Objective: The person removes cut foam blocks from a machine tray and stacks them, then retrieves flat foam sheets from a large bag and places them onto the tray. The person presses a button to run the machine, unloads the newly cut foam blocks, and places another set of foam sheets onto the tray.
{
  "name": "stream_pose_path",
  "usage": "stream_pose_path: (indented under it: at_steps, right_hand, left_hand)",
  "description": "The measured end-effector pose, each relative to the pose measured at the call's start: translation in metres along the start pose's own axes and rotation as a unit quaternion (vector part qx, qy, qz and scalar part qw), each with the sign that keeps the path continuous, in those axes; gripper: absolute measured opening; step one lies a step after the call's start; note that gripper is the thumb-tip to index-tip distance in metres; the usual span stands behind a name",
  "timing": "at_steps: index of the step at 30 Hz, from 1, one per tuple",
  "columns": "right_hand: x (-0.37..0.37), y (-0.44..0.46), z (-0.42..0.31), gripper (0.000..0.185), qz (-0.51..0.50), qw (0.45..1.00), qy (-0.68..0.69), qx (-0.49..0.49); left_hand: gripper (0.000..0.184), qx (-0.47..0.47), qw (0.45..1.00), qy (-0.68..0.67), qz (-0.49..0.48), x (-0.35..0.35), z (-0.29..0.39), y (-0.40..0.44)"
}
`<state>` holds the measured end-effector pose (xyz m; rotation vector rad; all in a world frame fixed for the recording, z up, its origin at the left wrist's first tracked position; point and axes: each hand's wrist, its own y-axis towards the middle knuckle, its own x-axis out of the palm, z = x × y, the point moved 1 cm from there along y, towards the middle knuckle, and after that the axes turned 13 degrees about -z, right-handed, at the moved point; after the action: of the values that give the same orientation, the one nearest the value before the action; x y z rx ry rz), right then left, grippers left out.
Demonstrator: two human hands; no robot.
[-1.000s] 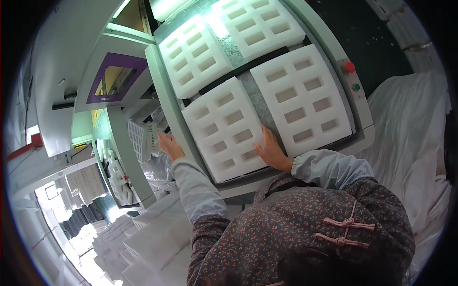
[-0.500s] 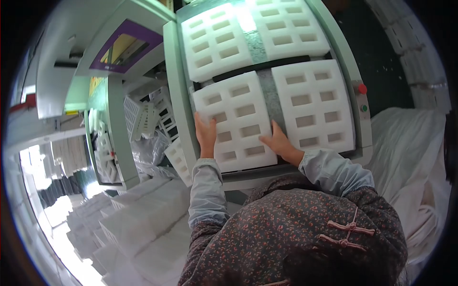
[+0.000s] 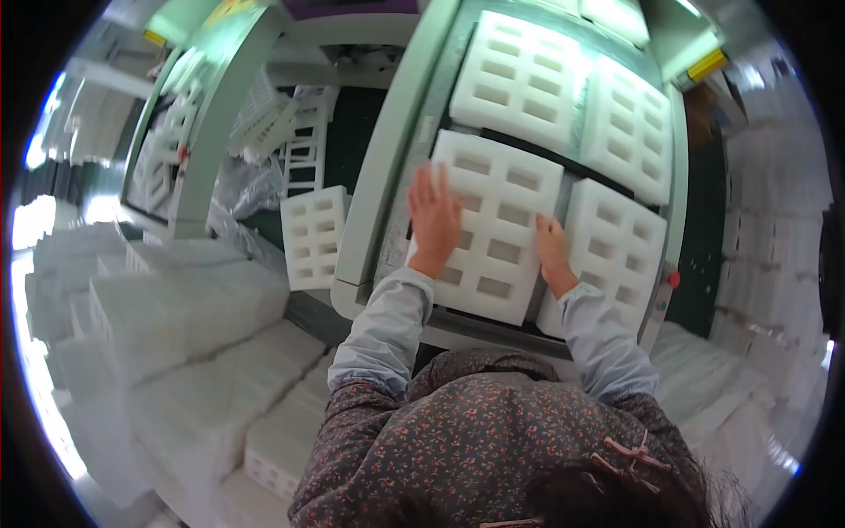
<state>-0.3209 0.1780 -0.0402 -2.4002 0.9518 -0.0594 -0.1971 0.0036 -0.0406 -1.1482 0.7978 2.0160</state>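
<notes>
A white foam insert [image 3: 523, 231] with two columns of rectangular pockets lies in the near left part of the machine bed. My left hand [image 3: 435, 222] is at its left edge, palm down, with the fingers extended over the foam. At the opposite edge, my right hand [image 3: 554, 251] has its fingertips against the side, in the gap beside a second foam insert [image 3: 620, 239]. The fingers of neither hand wrap around the foam. Behind lie two similar pieces, a back left insert [image 3: 523, 77] and a back right insert [image 3: 628, 125], beyond a dark divider bar [image 3: 550, 158].
The machine's pale frame [image 3: 387, 189] surrounds the bed, with a red button [image 3: 673, 279] on its right side. Another foam piece [image 3: 315, 236] leans outside the left frame. Stacked foam blocks [image 3: 189, 308] fill the lower left, near crumpled clear plastic [image 3: 246, 189].
The view has turned, so the bed appears tilted and farther right. My left hand now lies flatter over the insert's left edge; my right hand has moved up along the right edge.
</notes>
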Motion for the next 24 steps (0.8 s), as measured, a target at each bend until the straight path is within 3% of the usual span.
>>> stream_pose_path:
  at_steps: [2,4,17,24]
  right_hand:
    - [-0.002,0.008,0.012,0.038,0.038,0.999,-0.02,0.032]
    - [0.002,0.004,0.004,0.035,0.032,0.999,0.033,0.009]
    - [-0.005,0.004,-0.002,0.028,-0.027,0.992,0.123,0.022]
    - [-0.007,0.007,0.006,0.029,0.012,0.996,0.09,0.023]
  left_hand:
    - [0.058,0.033,0.995,0.061,-0.069,-0.008,0.017,-0.013]
    - [0.059,0.07,0.991,-0.001,-0.113,-0.004,0.02,-0.023]
    - [0.058,0.059,0.989,-0.101,-0.09,0.003,0.012,-0.024]
    - [0.057,0.072,0.986,-0.116,-0.095,0.004,0.014,-0.024]
